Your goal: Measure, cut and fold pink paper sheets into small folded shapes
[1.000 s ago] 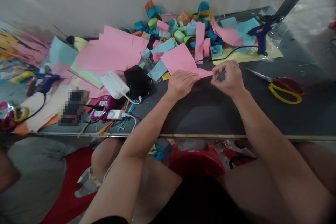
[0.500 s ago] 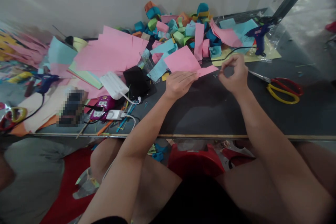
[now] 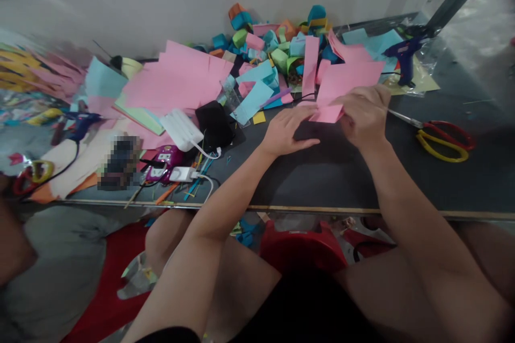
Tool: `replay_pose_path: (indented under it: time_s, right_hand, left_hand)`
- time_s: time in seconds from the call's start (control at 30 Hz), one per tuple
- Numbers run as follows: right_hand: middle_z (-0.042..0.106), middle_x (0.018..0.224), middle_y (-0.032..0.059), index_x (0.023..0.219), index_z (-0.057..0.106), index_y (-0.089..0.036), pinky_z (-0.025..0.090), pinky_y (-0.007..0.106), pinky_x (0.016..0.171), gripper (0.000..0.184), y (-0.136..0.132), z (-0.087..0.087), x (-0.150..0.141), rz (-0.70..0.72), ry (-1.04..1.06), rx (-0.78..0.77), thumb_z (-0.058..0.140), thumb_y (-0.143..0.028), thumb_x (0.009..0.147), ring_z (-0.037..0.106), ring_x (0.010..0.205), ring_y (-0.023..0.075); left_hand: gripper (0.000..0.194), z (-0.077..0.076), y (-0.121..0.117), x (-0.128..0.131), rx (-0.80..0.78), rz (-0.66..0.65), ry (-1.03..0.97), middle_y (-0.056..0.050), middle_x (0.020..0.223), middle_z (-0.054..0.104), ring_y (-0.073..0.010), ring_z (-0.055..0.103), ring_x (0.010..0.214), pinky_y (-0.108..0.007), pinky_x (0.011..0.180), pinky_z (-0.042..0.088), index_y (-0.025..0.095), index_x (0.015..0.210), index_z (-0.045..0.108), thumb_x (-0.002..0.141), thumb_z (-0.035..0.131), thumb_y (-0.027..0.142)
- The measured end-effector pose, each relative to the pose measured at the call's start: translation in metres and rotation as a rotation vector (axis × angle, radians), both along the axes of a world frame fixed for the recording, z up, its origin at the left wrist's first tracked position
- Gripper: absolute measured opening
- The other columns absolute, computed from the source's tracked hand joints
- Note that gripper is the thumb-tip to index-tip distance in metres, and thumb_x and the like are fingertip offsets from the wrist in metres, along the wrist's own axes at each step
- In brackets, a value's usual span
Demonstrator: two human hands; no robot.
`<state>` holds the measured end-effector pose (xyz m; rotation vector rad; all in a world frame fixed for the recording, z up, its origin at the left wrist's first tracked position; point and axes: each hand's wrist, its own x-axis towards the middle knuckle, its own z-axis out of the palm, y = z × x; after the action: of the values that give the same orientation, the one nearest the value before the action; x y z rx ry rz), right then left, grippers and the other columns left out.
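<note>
A pink sheet of paper (image 3: pixel 349 79) lies at the back middle of the desk, its near part folded over into a flap (image 3: pixel 326 114). My right hand (image 3: pixel 365 112) is closed on the sheet's near right side, its fingers bent and partly hiding the paper. My left hand (image 3: pixel 286 131) reaches the flap's left edge with its fingertips. Its fingers are stretched out and the thumb stands apart, pointing right. Scissors (image 3: pixel 444 141) with red and yellow handles lie right of my right hand, their blade tips hidden behind it.
Behind the sheet are folded paper pieces (image 3: pixel 281 58) in several colours and a purple pen (image 3: pixel 277 96). A blue glue gun (image 3: pixel 406 59) stands at the back right. To the left are pink sheets (image 3: pixel 177 80), a white power bank (image 3: pixel 182 129) and a purple power socket (image 3: pixel 164 161). Another person sits far left.
The pink sheet has moved right and turned, and its near part now shows a flap. My right hand has closed on it; my left hand's fingers have opened out, uncovering the pen.
</note>
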<state>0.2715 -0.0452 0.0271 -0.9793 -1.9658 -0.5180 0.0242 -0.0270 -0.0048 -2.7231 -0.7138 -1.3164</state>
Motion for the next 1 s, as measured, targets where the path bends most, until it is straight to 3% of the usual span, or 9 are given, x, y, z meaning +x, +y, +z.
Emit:
replay_pose_path:
  time_s: [0.13, 0.3, 0.37, 0.47, 0.53, 0.63, 0.7, 0.83, 1.0]
  right_hand:
    - [0.079, 0.103, -0.0018, 0.101, 0.075, -0.032, 0.041, 0.051, 0.11, 0.032, -0.003, 0.003, -0.008, -0.072, -0.132, -0.092, 0.043, -0.029, 0.107, 0.071, 0.11, 0.0219]
    - [0.08, 0.096, -0.0044, 0.094, 0.069, -0.029, 0.043, 0.041, 0.109, 0.017, -0.014, 0.015, -0.016, 0.011, -0.176, 0.166, 0.055, -0.027, 0.102, 0.073, 0.109, 0.0181]
    - [0.079, 0.088, -0.0046, 0.087, 0.065, -0.027, 0.046, 0.039, 0.105, 0.015, -0.017, 0.021, -0.018, 0.042, -0.152, 0.237, 0.057, -0.025, 0.099, 0.074, 0.099, 0.0171]
    - [0.075, 0.077, -0.0022, 0.082, 0.065, -0.027, 0.05, 0.04, 0.099, 0.018, -0.021, 0.031, -0.02, 0.001, -0.118, 0.107, 0.052, -0.017, 0.091, 0.071, 0.081, 0.0188]
    - [0.072, 0.072, 0.0003, 0.082, 0.067, -0.027, 0.053, 0.04, 0.086, 0.019, -0.025, 0.041, -0.022, -0.013, -0.115, 0.016, 0.052, -0.015, 0.084, 0.068, 0.073, 0.0206]
    - [0.069, 0.065, 0.0033, 0.079, 0.07, -0.025, 0.044, 0.038, 0.066, 0.018, -0.033, 0.061, -0.022, -0.011, -0.151, -0.075, 0.055, -0.017, 0.079, 0.063, 0.065, 0.0221]
    - [0.069, 0.065, 0.0046, 0.079, 0.073, -0.024, 0.039, 0.038, 0.063, 0.016, -0.035, 0.075, -0.02, -0.068, -0.165, -0.197, 0.057, -0.019, 0.078, 0.061, 0.064, 0.0228]
    - [0.073, 0.072, 0.0049, 0.089, 0.08, -0.024, 0.04, 0.038, 0.066, 0.017, -0.022, 0.087, -0.008, -0.077, -0.145, -0.491, 0.065, -0.024, 0.08, 0.064, 0.068, 0.0244]
    - [0.077, 0.078, 0.0065, 0.088, 0.08, -0.024, 0.045, 0.038, 0.069, 0.018, 0.002, 0.075, -0.001, 0.101, -0.066, -0.697, 0.066, -0.035, 0.088, 0.068, 0.074, 0.0241]
  left_hand:
    - [0.092, -0.001, 0.001, 0.009, -0.067, -0.001, -0.076, -0.019, 0.141, 0.069, -0.032, 0.066, 0.133, -0.048, 0.114, 0.052, 0.019, 0.151, 0.052, 0.084, 0.068, 0.08]
    - [0.075, 0.005, -0.004, 0.016, -0.292, -0.128, -0.167, -0.015, 0.128, 0.074, -0.0287, 0.071, 0.118, -0.046, 0.105, 0.055, 0.022, 0.136, 0.065, 0.084, 0.07, 0.076]
    - [0.074, 0.008, -0.007, 0.019, -0.438, -0.154, -0.26, -0.013, 0.115, 0.077, -0.0275, 0.073, 0.106, -0.043, 0.096, 0.058, 0.02, 0.12, 0.072, 0.073, 0.081, 0.077]
    - [0.08, 0.012, -0.012, 0.023, -0.698, -0.22, -0.428, -0.009, 0.094, 0.075, -0.0257, 0.071, 0.09, -0.04, 0.084, 0.059, 0.018, 0.098, 0.073, 0.049, 0.092, 0.078]
    - [0.079, 0.015, -0.016, 0.026, -0.899, -0.299, -0.508, -0.004, 0.08, 0.071, -0.0227, 0.069, 0.079, -0.038, 0.075, 0.059, 0.018, 0.087, 0.072, 0.041, 0.093, 0.079]
    - [0.076, 0.019, -0.022, 0.029, -1.178, -0.394, -0.582, 0.0, 0.07, 0.066, -0.017, 0.065, 0.067, -0.033, 0.063, 0.058, 0.018, 0.075, 0.07, 0.037, 0.094, 0.08]
    - [0.069, 0.022, -0.025, 0.03, -1.278, -0.396, -0.626, -0.001, 0.069, 0.068, -0.015, 0.064, 0.063, -0.03, 0.059, 0.057, 0.019, 0.073, 0.071, 0.044, 0.094, 0.077]
    - [0.067, 0.025, -0.028, 0.033, -1.258, -0.303, -0.694, -0.001, 0.067, 0.067, -0.0119, 0.06, 0.059, -0.026, 0.053, 0.051, 0.018, 0.065, 0.069, 0.052, 0.089, 0.081]
    - [0.067, 0.025, -0.028, 0.037, -1.066, -0.096, -0.645, 0.003, 0.059, 0.053, -0.007, 0.044, 0.055, -0.023, 0.049, 0.033, 0.017, 0.055, 0.059, 0.063, 0.083, 0.079]
